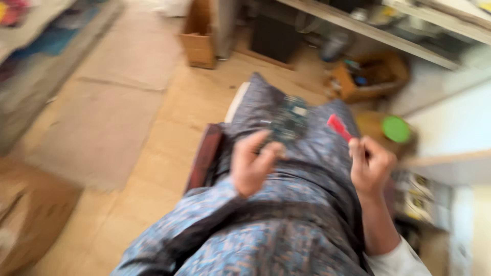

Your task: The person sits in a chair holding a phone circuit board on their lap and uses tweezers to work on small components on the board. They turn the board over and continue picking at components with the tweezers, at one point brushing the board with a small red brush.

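Patterned-cloth lap (pixel 286 240), hands apart: L (pixel 251 162) pinching flat circuit board (pixel 288 122), R (pixel 371 166) gripping red tool (pixel 338 127), prob. plastic.

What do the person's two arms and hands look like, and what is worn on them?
Both hands are bare, with no gloves. No rings or watch can be made out, but the picture is blurred. The left hand comes out of a long, loose sleeve of blue-grey patterned cloth. The right hand has a bare forearm, with a white sleeve pushed up near the elbow.

Matt patterned cloth (pixel 307 168); red plastic tool (pixel 338 127); cardboard box (pixel 198 46).
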Action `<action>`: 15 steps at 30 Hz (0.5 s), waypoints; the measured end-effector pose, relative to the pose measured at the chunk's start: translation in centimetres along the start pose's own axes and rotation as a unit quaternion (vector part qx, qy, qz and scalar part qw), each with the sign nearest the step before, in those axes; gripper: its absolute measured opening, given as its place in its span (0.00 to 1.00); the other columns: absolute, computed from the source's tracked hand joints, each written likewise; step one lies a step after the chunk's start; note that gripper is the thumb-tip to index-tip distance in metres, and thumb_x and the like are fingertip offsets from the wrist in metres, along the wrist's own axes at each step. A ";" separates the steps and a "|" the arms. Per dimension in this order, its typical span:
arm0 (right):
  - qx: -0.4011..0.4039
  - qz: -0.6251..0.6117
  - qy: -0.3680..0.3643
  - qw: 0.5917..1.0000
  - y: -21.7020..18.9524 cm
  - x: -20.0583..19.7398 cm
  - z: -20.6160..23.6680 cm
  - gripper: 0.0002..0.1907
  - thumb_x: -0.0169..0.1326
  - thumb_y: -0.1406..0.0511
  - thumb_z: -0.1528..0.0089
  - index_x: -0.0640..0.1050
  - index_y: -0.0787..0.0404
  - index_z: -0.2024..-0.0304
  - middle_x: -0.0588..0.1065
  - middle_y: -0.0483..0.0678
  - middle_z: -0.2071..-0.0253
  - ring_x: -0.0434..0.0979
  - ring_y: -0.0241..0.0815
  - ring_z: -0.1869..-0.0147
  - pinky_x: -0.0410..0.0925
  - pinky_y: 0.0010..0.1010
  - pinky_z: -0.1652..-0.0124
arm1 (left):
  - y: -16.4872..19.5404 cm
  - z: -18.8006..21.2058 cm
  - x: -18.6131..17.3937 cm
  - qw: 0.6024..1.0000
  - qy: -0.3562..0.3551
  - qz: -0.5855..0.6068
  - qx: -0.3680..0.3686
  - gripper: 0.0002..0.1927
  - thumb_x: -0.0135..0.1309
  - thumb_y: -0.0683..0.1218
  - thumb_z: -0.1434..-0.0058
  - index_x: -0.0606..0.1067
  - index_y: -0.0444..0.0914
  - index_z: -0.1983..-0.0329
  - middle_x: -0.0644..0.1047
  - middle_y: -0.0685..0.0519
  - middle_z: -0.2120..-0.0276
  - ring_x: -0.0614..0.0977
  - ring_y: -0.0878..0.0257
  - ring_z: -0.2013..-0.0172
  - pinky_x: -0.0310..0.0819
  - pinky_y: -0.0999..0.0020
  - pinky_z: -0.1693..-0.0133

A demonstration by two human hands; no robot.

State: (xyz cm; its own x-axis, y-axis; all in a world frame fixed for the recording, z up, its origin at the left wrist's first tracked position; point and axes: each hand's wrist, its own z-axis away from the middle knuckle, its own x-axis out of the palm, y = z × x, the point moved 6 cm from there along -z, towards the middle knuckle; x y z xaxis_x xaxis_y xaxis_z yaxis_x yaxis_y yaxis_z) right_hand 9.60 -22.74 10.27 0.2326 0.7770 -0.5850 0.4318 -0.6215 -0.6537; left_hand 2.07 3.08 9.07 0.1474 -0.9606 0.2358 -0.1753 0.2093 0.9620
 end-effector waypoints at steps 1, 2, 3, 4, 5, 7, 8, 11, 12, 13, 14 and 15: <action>-0.006 -0.019 0.025 0.999 0.4 -0.8 -0.7 0.20 0.53 0.61 0.26 0.74 0.65 0.71 0.69 0.43 0.76 0.66 0.34 0.73 0.60 0.28 0.68 | -0.1 -0.2 -0.6 1.000 0.000 0.013 -0.015 0.09 0.51 0.43 0.28 0.78 0.34 0.63 0.75 0.57 0.76 0.68 0.77 0.80 0.60 0.79 0.79; -0.012 -0.037 0.047 0.998 0.9 -1.7 -1.4 0.17 0.52 0.63 0.25 0.76 0.65 0.66 0.72 0.43 0.73 0.68 0.34 0.69 0.62 0.27 0.66 | -0.1 -0.3 -0.9 0.999 0.006 0.022 -0.031 0.09 0.51 0.44 0.29 0.78 0.34 0.61 0.77 0.57 0.76 0.69 0.77 0.81 0.60 0.79 0.79; 0.011 -0.021 0.060 0.998 1.7 -2.7 -2.2 0.14 0.52 0.64 0.25 0.78 0.66 0.63 0.70 0.44 0.74 0.67 0.34 0.70 0.61 0.28 0.67 | -0.2 -0.3 -1.2 0.998 0.015 0.030 -0.045 0.09 0.51 0.45 0.31 0.78 0.35 0.59 0.79 0.57 0.76 0.69 0.78 0.82 0.60 0.80 0.80; 0.031 -0.012 0.074 0.997 2.4 -3.5 -3.1 0.12 0.52 0.64 0.26 0.80 0.66 0.60 0.68 0.46 0.76 0.66 0.34 0.71 0.60 0.29 0.68 | -0.2 -0.4 -1.0 0.998 0.004 0.046 -0.048 0.09 0.51 0.45 0.31 0.78 0.34 0.57 0.78 0.57 0.76 0.69 0.78 0.82 0.60 0.80 0.80; 0.009 0.007 0.092 0.996 2.7 -4.5 -4.2 0.11 0.52 0.65 0.26 0.80 0.66 0.59 0.69 0.46 0.74 0.68 0.35 0.70 0.62 0.29 0.66 | -0.1 -0.3 -0.8 0.997 -0.003 0.061 -0.049 0.10 0.51 0.45 0.31 0.78 0.33 0.56 0.78 0.57 0.75 0.69 0.77 0.82 0.60 0.80 0.80; -0.037 0.062 0.128 0.989 3.1 -6.3 -6.9 0.08 0.52 0.67 0.25 0.79 0.67 0.56 0.72 0.49 0.70 0.72 0.38 0.67 0.65 0.31 0.64 | -0.1 -0.2 -0.4 0.995 -0.014 0.077 -0.053 0.11 0.51 0.45 0.31 0.79 0.32 0.55 0.78 0.57 0.75 0.69 0.77 0.82 0.61 0.80 0.79; -0.061 0.100 0.148 0.982 3.3 -7.3 -8.6 0.07 0.53 0.69 0.24 0.79 0.68 0.54 0.72 0.52 0.68 0.73 0.41 0.66 0.65 0.32 0.64 | -0.1 -0.2 -0.1 0.995 -0.018 0.079 -0.056 0.12 0.51 0.45 0.31 0.79 0.32 0.54 0.78 0.56 0.75 0.69 0.76 0.82 0.61 0.80 0.80; -0.125 0.204 0.180 0.954 3.5 -9.7 -14.7 0.05 0.53 0.74 0.29 0.79 0.67 0.52 0.74 0.57 0.63 0.75 0.55 0.60 0.68 0.43 0.59 | -0.5 -0.1 0.0 0.994 -0.020 0.081 -0.070 0.12 0.52 0.45 0.32 0.79 0.31 0.55 0.78 0.55 0.76 0.69 0.76 0.82 0.60 0.80 0.80; -0.158 0.271 0.187 0.931 3.3 -10.2 -16.7 0.06 0.54 0.76 0.31 0.79 0.66 0.52 0.75 0.59 0.61 0.75 0.60 0.56 0.67 0.48 0.57 | -0.7 -0.1 0.0 0.994 -0.018 0.082 -0.076 0.12 0.52 0.45 0.33 0.79 0.31 0.56 0.78 0.55 0.76 0.69 0.76 0.82 0.60 0.79 0.80; -0.158 0.289 0.193 0.924 3.3 -10.8 -18.8 0.09 0.55 0.77 0.34 0.79 0.66 0.52 0.75 0.59 0.60 0.75 0.62 0.55 0.67 0.49 0.56 | -0.9 -0.1 -0.1 0.993 -0.018 0.083 -0.077 0.12 0.52 0.45 0.33 0.79 0.31 0.56 0.78 0.54 0.76 0.69 0.75 0.83 0.60 0.79 0.80; -0.157 0.305 0.199 0.918 3.2 -11.2 -20.7 0.12 0.55 0.78 0.38 0.80 0.66 0.53 0.75 0.60 0.59 0.74 0.64 0.54 0.66 0.51 0.56 | -1.2 -0.1 -0.1 0.993 -0.018 0.083 -0.079 0.12 0.52 0.45 0.33 0.79 0.30 0.57 0.78 0.54 0.76 0.68 0.75 0.83 0.59 0.79 0.80; -0.166 0.335 0.207 0.904 2.9 -11.4 -22.2 0.15 0.56 0.78 0.42 0.80 0.66 0.52 0.76 0.60 0.59 0.74 0.64 0.55 0.66 0.52 0.55 | -1.4 0.0 -0.1 0.993 -0.017 0.083 -0.081 0.12 0.52 0.44 0.33 0.79 0.30 0.57 0.78 0.53 0.77 0.68 0.75 0.83 0.59 0.79 0.81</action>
State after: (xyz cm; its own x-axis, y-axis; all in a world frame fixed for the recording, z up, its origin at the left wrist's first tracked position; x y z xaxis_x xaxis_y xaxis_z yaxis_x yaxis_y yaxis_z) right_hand 27.57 -31.17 25.73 0.8153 0.2503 -0.5221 0.2950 -0.9555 0.0025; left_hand 2.32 2.92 7.67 0.0969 -0.9152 0.3911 -0.0343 0.3897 0.9203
